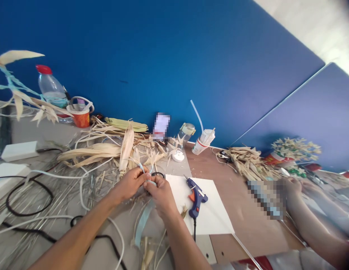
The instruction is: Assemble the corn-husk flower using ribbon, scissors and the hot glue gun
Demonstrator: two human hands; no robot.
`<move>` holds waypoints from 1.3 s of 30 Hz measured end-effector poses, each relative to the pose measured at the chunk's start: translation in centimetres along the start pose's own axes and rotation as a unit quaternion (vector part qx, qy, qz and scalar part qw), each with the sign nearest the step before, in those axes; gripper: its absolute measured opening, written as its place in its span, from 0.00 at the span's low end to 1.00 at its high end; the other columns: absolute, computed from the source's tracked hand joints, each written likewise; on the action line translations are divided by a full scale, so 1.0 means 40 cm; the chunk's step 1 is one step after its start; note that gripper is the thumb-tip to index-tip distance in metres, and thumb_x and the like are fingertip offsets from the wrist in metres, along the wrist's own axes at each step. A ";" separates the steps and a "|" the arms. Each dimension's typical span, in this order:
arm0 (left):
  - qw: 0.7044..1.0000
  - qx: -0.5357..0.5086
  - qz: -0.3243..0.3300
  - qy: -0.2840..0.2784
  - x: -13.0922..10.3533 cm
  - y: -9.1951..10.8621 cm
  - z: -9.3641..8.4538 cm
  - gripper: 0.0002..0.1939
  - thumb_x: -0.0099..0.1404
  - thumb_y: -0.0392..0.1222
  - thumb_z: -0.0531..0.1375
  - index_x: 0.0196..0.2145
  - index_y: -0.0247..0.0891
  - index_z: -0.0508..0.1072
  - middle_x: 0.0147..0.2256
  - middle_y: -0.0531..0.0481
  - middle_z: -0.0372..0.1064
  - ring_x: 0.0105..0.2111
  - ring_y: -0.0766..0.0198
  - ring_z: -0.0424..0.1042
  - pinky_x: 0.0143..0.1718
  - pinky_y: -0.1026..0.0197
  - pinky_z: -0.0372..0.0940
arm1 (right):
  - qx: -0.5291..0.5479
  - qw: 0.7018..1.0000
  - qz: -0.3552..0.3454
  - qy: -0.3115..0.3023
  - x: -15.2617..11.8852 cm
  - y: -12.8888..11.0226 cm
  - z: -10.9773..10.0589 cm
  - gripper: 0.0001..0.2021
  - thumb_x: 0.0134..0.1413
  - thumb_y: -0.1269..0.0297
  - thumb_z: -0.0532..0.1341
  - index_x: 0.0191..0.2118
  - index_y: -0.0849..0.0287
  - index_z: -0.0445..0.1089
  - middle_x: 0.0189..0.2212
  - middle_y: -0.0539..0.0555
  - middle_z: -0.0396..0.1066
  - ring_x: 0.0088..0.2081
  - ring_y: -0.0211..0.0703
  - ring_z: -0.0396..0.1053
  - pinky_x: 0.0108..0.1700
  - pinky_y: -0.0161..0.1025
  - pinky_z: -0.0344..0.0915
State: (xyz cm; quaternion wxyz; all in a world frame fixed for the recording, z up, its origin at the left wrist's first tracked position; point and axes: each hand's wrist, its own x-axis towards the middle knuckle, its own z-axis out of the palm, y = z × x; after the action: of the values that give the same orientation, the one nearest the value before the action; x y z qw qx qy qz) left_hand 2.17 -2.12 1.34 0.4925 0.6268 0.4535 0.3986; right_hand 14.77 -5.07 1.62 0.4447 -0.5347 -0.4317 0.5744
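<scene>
Near the middle of the table, my left hand (pixel 133 183) and my right hand (pixel 162 193) meet with their fingertips pinched together. Between the left fingers runs a thin stem with light blue wrapping, topped by pale husk flowers (pixel 152 159). My right fingers pinch a light blue strip of tape (pixel 143 225), whose long end hangs below onto the table. The exact spot where tape and stem join is hidden by the fingers. Scissors, of which a black handle ring (pixel 158 174) shows, lie just behind my right hand.
A purple glue gun (pixel 197 198) lies on white paper (pixel 216 217). Dried corn husks (pixel 92 153), a corn cob-shaped husk (pixel 126 148), cables and clear sticks cover the left. A phone (pixel 161 125) and paper cup (pixel 202 144) stand behind. Another person's hands (pixel 292 187) work at right.
</scene>
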 end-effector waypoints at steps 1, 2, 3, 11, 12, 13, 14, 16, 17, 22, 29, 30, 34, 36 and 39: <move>1.000 -0.014 -0.007 -0.005 -0.001 -0.003 -0.001 0.12 0.58 0.48 0.56 0.24 0.38 0.64 0.21 0.57 0.57 0.23 0.67 0.56 0.26 0.64 0.53 | -0.004 1.000 -0.006 0.008 -0.002 -0.002 0.003 0.05 0.38 0.64 0.61 0.23 0.60 0.66 0.16 0.44 0.59 0.20 0.32 0.51 0.24 0.32 0.49; 0.999 -0.036 -0.018 -0.012 -0.002 -0.006 -0.002 0.13 0.58 0.50 0.57 0.25 0.38 0.64 0.21 0.57 0.56 0.22 0.67 0.55 0.24 0.64 0.52 | -0.002 1.000 -0.012 0.012 -0.004 -0.005 0.005 0.05 0.38 0.64 0.61 0.22 0.60 0.66 0.16 0.44 0.59 0.20 0.32 0.51 0.25 0.32 0.49; 0.997 -0.065 -0.029 -0.024 -0.003 -0.010 -0.003 0.14 0.58 0.52 0.57 0.25 0.38 0.64 0.20 0.58 0.55 0.21 0.68 0.53 0.23 0.64 0.50 | 0.008 1.000 -0.014 0.011 -0.005 -0.008 0.006 0.05 0.37 0.65 0.62 0.21 0.60 0.66 0.16 0.44 0.59 0.20 0.32 0.51 0.25 0.32 0.48; 0.939 -0.311 -0.069 -0.130 -0.020 -0.013 -0.028 0.17 0.56 0.52 0.61 0.35 0.35 0.72 0.24 0.53 0.60 0.24 0.69 0.55 0.28 0.65 0.55 | 0.144 0.988 0.011 -0.050 0.003 -0.025 -0.014 0.06 0.32 0.68 0.64 0.16 0.61 0.66 0.12 0.45 0.60 0.18 0.30 0.49 0.23 0.33 0.43; 0.934 -0.322 -0.079 -0.136 -0.022 -0.010 -0.031 0.17 0.56 0.51 0.62 0.36 0.34 0.73 0.24 0.53 0.60 0.23 0.70 0.55 0.28 0.64 0.55 | 0.155 0.986 0.017 -0.064 0.004 -0.026 -0.017 0.06 0.32 0.68 0.65 0.16 0.61 0.66 0.13 0.45 0.60 0.18 0.30 0.49 0.23 0.33 0.43; 0.930 -0.329 -0.088 -0.141 -0.023 -0.008 -0.033 0.17 0.55 0.50 0.62 0.37 0.34 0.73 0.25 0.52 0.62 0.23 0.70 0.55 0.29 0.64 0.56 | 0.165 0.983 0.025 -0.080 0.005 -0.026 -0.019 0.06 0.31 0.68 0.66 0.16 0.61 0.67 0.13 0.45 0.60 0.18 0.30 0.49 0.23 0.33 0.42; 0.927 -0.333 -0.097 -0.145 -0.023 -0.007 -0.034 0.16 0.55 0.49 0.63 0.37 0.34 0.74 0.26 0.51 0.64 0.23 0.70 0.57 0.29 0.63 0.58 | 0.174 0.979 0.034 -0.098 0.005 -0.026 -0.020 0.07 0.30 0.68 0.66 0.17 0.61 0.67 0.13 0.45 0.61 0.18 0.30 0.48 0.23 0.33 0.41; 0.922 -0.338 -0.112 -0.155 -0.023 -0.007 -0.033 0.15 0.54 0.48 0.64 0.35 0.34 0.75 0.29 0.47 0.68 0.25 0.67 0.62 0.32 0.61 0.60 | 0.185 0.973 0.049 -0.127 0.004 -0.025 -0.019 0.08 0.28 0.68 0.68 0.17 0.61 0.67 0.15 0.45 0.61 0.18 0.29 0.47 0.23 0.33 0.41; 0.918 -0.345 -0.115 -0.161 -0.022 -0.008 -0.031 0.14 0.53 0.47 0.65 0.34 0.34 0.75 0.30 0.46 0.69 0.27 0.65 0.65 0.33 0.60 0.61 | 0.188 0.971 0.055 -0.133 0.004 -0.024 -0.018 0.08 0.27 0.69 0.68 0.18 0.61 0.67 0.15 0.45 0.61 0.18 0.29 0.47 0.23 0.32 0.41; 0.894 -0.399 -0.118 -0.165 -0.015 -0.011 -0.021 0.10 0.52 0.43 0.65 0.28 0.34 0.71 0.25 0.51 0.66 0.27 0.66 0.66 0.32 0.61 0.62 | 0.170 0.978 0.055 -0.105 0.002 -0.020 -0.013 0.09 0.27 0.69 0.68 0.16 0.61 0.65 0.11 0.43 0.58 0.17 0.29 0.47 0.23 0.33 0.42; 0.939 -0.303 -0.132 -0.092 -0.006 -0.028 -0.014 0.12 0.51 0.44 0.65 0.27 0.34 0.68 0.24 0.55 0.61 0.23 0.71 0.57 0.26 0.66 0.54 | 0.002 1.000 -0.020 0.000 0.005 -0.011 -0.016 0.04 0.35 0.68 0.63 0.19 0.60 0.66 0.15 0.46 0.63 0.20 0.33 0.54 0.25 0.33 0.50; 0.951 -0.267 -0.129 -0.082 -0.004 -0.032 -0.012 0.13 0.52 0.46 0.65 0.27 0.34 0.67 0.23 0.55 0.60 0.22 0.71 0.57 0.26 0.65 0.54 | -0.033 0.999 -0.034 0.017 0.005 -0.010 -0.016 0.03 0.36 0.68 0.62 0.20 0.59 0.66 0.16 0.46 0.63 0.21 0.34 0.55 0.26 0.33 0.51; 0.988 -0.100 -0.109 -0.048 0.003 -0.031 -0.008 0.14 0.52 0.50 0.61 0.24 0.35 0.66 0.19 0.57 0.59 0.20 0.68 0.57 0.23 0.64 0.52 | -0.126 0.988 -0.078 0.043 0.003 -0.012 -0.014 0.03 0.39 0.69 0.59 0.20 0.59 0.68 0.18 0.47 0.66 0.23 0.37 0.59 0.28 0.34 0.54; 0.994 -0.056 -0.091 -0.033 0.006 -0.023 -0.009 0.14 0.52 0.49 0.61 0.22 0.36 0.65 0.18 0.57 0.58 0.20 0.68 0.56 0.22 0.64 0.51 | -0.148 0.984 -0.089 0.053 0.001 -0.015 -0.012 0.03 0.39 0.69 0.59 0.21 0.58 0.70 0.20 0.48 0.68 0.25 0.38 0.61 0.30 0.35 0.55; 0.995 -0.070 -0.062 -0.022 0.004 -0.011 -0.012 0.13 0.52 0.48 0.61 0.23 0.36 0.65 0.19 0.58 0.57 0.21 0.69 0.55 0.23 0.64 0.51 | -0.148 0.984 -0.090 0.049 -0.003 -0.016 -0.010 0.04 0.40 0.68 0.59 0.24 0.59 0.71 0.23 0.49 0.70 0.27 0.40 0.63 0.32 0.36 0.57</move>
State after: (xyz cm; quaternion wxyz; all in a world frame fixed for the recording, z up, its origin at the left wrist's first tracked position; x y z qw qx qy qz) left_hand 1.67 -1.79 1.00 0.5683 0.5703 0.4518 0.3843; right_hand 15.19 -5.05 2.24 0.4318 -0.5810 -0.5357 0.4348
